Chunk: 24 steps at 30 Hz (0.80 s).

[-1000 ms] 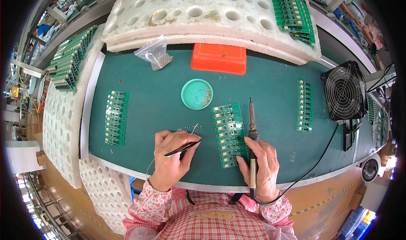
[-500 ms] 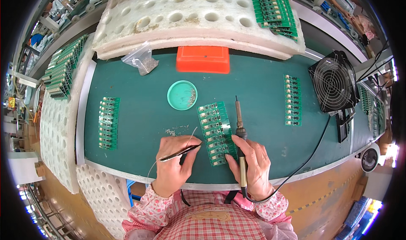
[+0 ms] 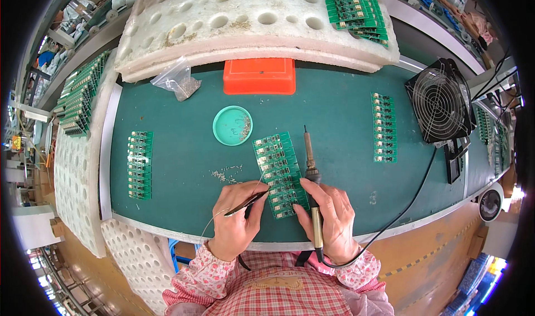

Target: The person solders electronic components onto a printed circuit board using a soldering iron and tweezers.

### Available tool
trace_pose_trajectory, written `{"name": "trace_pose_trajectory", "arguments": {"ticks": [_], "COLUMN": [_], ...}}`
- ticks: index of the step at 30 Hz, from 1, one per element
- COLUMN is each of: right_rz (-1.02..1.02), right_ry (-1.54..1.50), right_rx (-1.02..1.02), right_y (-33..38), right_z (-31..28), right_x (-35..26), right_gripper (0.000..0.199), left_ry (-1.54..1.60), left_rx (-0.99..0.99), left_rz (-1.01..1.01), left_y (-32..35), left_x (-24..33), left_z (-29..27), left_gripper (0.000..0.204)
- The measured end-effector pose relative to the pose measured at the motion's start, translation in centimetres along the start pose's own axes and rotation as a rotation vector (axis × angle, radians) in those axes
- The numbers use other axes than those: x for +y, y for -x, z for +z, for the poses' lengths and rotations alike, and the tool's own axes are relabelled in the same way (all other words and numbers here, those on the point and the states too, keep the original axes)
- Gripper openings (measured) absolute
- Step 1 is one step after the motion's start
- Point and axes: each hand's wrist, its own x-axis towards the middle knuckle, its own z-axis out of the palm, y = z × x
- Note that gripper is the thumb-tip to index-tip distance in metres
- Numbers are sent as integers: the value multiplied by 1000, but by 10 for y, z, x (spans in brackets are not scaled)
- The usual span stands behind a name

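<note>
Circuit board (image 3: 281,176): lies slightly askew on the green worktop (image 3: 345,132), between the person's two hands.
Left hand (image 3: 238,224): pinches a dark slim tool (image 3: 245,204), perhaps tweezers, with a thin wire (image 3: 211,219) running through the grip; it now closes up to the board's left edge, where a second ago a gap shows. The wire's end now reaches the board, so wire and tool are in position there; whether the tool's point touches, I cannot tell.
Right hand (image 3: 333,221): curls round a soldering iron (image 3: 312,174), thumb by the board's lower right edge; the hot end points away beside the board, apart from it.
Loose bits (image 3: 225,174): tiny pale pieces scattered beyond the left hand.
Green dish (image 3: 225,125): round and shallow, small silvery bits (image 3: 244,127) gathered at its right side.
Clear bag (image 3: 175,76): slumped near the dish, small grains in its lower corner.
Orange box (image 3: 259,76): apparently upside down, whatever is beneath it hidden.
Side boards: one at left (image 3: 140,165), one at right (image 3: 385,127).
White foam block (image 3: 245,48): pitted with round holes, stacked green boards (image 3: 356,12) at its right end.
</note>
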Motion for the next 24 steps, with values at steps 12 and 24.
{"name": "trace_pose_trajectory", "arguments": {"ticks": [12,24], "right_rz": [-19,-12], "right_ry": [0,-345], "right_rx": [10,173], "right_y": [-1,9], "right_z": [0,-13], "right_x": [0,-2], "right_gripper": [57,27], "left_ry": [-14,-33], "left_rx": [-44,-33], "left_rz": [36,39], "left_y": [-1,1], "left_x": [-1,-4], "left_z": [-3,-1], "left_gripper": [32,31]}}
